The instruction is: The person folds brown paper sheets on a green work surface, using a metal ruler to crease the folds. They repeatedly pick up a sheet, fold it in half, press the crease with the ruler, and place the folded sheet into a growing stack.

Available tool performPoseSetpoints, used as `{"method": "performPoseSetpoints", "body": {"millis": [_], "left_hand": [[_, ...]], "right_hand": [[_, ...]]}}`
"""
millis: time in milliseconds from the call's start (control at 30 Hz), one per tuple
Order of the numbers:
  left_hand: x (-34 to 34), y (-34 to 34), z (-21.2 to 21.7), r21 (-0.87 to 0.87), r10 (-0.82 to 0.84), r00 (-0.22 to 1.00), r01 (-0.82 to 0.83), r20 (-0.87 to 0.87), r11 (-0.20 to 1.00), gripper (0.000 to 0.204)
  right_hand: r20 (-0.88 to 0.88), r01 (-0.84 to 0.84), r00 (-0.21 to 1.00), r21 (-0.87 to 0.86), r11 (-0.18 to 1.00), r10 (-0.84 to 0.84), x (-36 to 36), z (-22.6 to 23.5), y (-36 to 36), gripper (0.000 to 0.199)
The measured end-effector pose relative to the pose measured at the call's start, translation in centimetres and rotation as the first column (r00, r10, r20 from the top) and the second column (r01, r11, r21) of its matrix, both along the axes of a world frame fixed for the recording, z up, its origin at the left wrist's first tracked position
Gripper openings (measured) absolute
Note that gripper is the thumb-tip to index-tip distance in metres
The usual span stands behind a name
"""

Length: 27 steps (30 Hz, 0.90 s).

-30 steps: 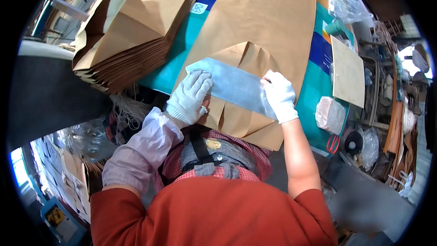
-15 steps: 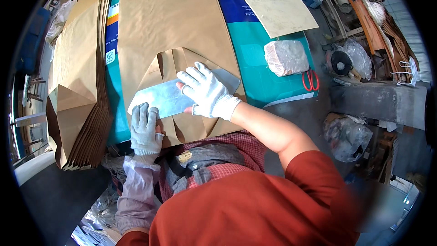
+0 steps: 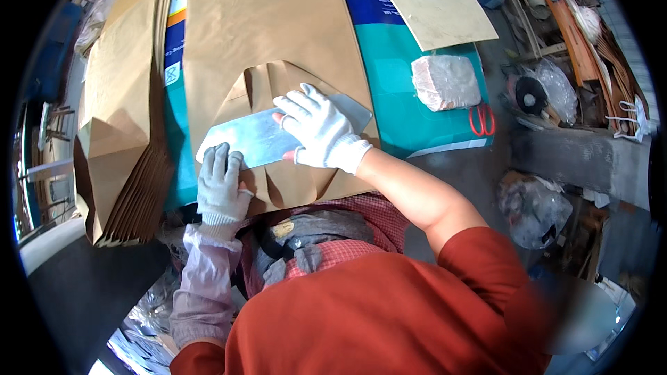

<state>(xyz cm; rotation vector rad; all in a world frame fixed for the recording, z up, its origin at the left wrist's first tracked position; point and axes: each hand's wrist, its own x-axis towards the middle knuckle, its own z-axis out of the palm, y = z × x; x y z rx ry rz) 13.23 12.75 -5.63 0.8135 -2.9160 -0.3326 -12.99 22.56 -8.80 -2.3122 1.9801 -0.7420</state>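
On a teal-covered table [image 3: 389,125], a brown paper bag [image 3: 271,21] lies flat, folded at its near end. From where I stand, a shiny grey strip [image 3: 253,140] lies slantwise across those folds. The person's right hand [image 3: 319,128], gloved in white, rests palm down on the strip, grip unclosed, fingers spread. The left hand [image 3: 222,186], also gloved, lays its fingers over the strip's left end, grip unclosed too. Folded bags [image 3: 121,90] are stacked left; at right lie a pale board [image 3: 434,7], a wrapped bundle [image 3: 446,83] and red scissors [image 3: 481,130].
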Motion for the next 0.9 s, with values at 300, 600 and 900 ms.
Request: {"method": "performPoseSetpoints", "body": {"millis": [300,600,900], "left_hand": [[0.2,-2.3,-3.3,-0.305,-0.316,0.94,0.266,-0.128,0.915,0.028],[-4.1,-3.7,0.0,0.4,0.364,0.912,-0.41,0.189,0.819,0.046],[-10.3,-9.0,2.6,0.141,0.402,0.811,-0.499,0.426,0.855,0.082]], "right_hand": [[0.198,-0.147,0.971,0.037,0.988,0.137,-3.8,0.9,5.7,0.038],[0.045,0.438,0.876,0.342,0.832,-0.479,-2.3,-1.3,5.6,0.039],[-0.227,0.605,0.776,0.533,0.591,-0.589,-3.4,4.6,-2.5,0.069]]}}
